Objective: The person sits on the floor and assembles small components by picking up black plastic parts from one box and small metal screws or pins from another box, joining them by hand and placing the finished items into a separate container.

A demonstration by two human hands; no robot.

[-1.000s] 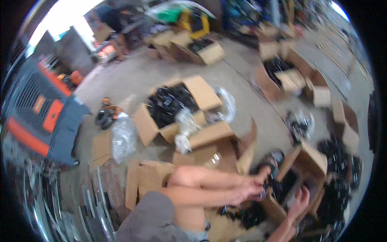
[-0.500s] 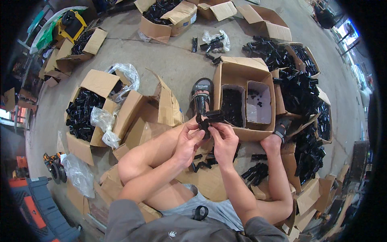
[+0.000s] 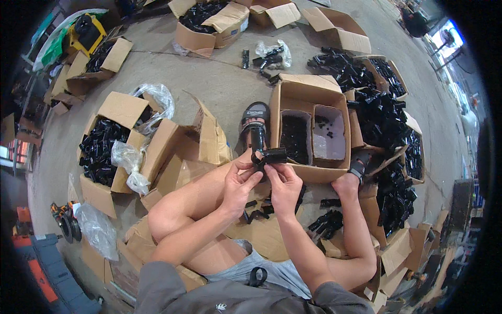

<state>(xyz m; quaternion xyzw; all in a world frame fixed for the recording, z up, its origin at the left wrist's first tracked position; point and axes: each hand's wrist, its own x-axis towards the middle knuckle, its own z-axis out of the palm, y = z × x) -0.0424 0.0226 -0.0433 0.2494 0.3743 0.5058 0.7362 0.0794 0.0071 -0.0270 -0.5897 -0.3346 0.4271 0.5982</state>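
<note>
The fingers of my left hand (image 3: 238, 189) and right hand (image 3: 285, 192) pinch the black fitting (image 3: 274, 155) at its near end, sandal (image 3: 256, 111) and box (image 3: 309, 172) just beyond. Held only there, its weight could tip it loose among the loose parts (image 3: 327, 225).

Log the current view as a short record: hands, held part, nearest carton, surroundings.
Left hand: pinching the black part's lower end
Right hand: fingertips on the same end
Held part: black part, branched, with tubular arms
Nearest carton: open cardboard carton ahead of the right hand, two smaller boxes inside
Box contents: small dark pieces left; few black bits right
Far left: open carton of black parts
</note>
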